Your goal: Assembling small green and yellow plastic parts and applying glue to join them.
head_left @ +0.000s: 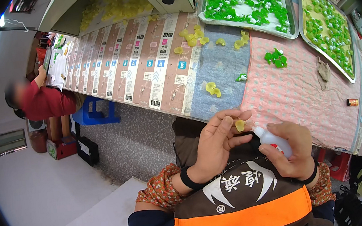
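Between the fingertips of my left hand (219, 142) is a small yellow translucent plastic piece (240, 125), curved like a shell. My right hand (292, 147) is wrapped round a white squeeze bottle (274, 140) with a narrow nozzle. The nozzle points left at the yellow piece, close to it; whether they touch I cannot tell. Both hands are just over the table's front edge, above my apron. On the blue cloth beyond them lie loose yellow pieces (213, 88) and one small green piece with white (241, 77). A cluster of green pieces (276, 58) rests on the pink cloth.
At the back, a metal tray (294, 30) holds many green-and-white pieces; another tray (350, 76) stands right of it. A machine housing (182, 0) covers a yellow heap. A small dark bottle (352, 102) lies at right. Another person (47, 98) sits at far left near a blue stool (95, 113).
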A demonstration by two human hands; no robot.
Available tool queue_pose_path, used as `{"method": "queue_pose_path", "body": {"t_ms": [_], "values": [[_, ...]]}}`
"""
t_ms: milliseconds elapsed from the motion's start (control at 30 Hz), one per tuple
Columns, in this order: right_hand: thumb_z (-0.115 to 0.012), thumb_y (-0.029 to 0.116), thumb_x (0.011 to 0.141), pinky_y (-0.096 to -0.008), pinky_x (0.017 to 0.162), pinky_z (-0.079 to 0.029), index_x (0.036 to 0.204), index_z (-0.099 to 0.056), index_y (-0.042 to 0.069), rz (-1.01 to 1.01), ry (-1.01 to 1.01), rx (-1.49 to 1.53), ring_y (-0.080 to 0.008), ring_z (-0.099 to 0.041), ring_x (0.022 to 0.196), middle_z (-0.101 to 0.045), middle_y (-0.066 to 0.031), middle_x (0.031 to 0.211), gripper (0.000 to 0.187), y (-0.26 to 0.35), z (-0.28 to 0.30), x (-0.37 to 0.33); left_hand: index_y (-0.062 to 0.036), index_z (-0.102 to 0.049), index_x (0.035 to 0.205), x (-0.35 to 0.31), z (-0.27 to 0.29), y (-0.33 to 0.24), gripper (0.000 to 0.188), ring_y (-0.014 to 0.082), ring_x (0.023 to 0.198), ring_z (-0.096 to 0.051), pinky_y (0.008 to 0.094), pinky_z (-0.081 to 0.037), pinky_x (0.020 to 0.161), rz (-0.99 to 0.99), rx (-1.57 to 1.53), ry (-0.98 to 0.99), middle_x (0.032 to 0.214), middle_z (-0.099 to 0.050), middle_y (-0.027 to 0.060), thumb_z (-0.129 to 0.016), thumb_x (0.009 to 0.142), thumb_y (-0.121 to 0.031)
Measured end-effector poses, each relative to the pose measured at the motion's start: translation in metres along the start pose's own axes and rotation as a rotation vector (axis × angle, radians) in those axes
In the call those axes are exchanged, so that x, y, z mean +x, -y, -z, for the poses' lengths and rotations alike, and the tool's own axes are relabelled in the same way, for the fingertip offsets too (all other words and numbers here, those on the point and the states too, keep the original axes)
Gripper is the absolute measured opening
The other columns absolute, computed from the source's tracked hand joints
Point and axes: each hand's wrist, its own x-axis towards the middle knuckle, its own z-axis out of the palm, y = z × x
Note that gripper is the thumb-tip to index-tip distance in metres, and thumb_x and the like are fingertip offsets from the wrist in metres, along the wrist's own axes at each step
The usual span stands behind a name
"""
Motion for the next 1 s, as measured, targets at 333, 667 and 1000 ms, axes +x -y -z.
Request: {"method": "queue_pose_path", "body": {"t_ms": [333,667,1000], "values": [[-0.084,0.01,0.076,-0.0301,0.067,-0.052,0.115,-0.062,-0.003,-0.104,-0.022,0.15,-0.0201,-0.068,0.075,-0.069,-0.014,0.093,0.046,-0.003,0.007,-0.008,-0.0041,-0.038,0.147,-0.003,-0.015,-0.015,0.049,0.0254,0.136,-0.05,0.0386,-0.05,0.106,0.065,-0.105,-0.014,0.153,-0.042,0.0149,-0.037,0.11,-0.035],[-0.074,-0.004,0.083,-0.0226,0.08,-0.049,0.124,-0.052,0.0,-0.551,-0.1,0.612,-0.0095,-0.061,0.097,-0.061,-0.0066,0.112,0.047,-0.003,-0.001,0.002,-0.0032,-0.032,0.153,0.0,-0.014,-0.018,0.049,0.0242,0.134,-0.052,0.0378,-0.051,0.106,0.163,-0.019,0.072,0.152,-0.044,0.0135,-0.044,0.106,-0.012],[-0.065,-0.008,0.083,-0.0237,0.075,-0.049,0.115,-0.05,0.002,-0.407,-0.11,0.471,-0.0097,-0.062,0.091,-0.059,-0.0055,0.101,0.037,-0.011,-0.012,0.011,-0.0058,-0.039,0.149,0.008,-0.014,-0.026,0.047,0.0197,0.119,-0.062,0.0342,-0.057,0.097,0.31,0.16,0.116,0.132,-0.057,0.0089,-0.051,0.104,-0.01]]}}
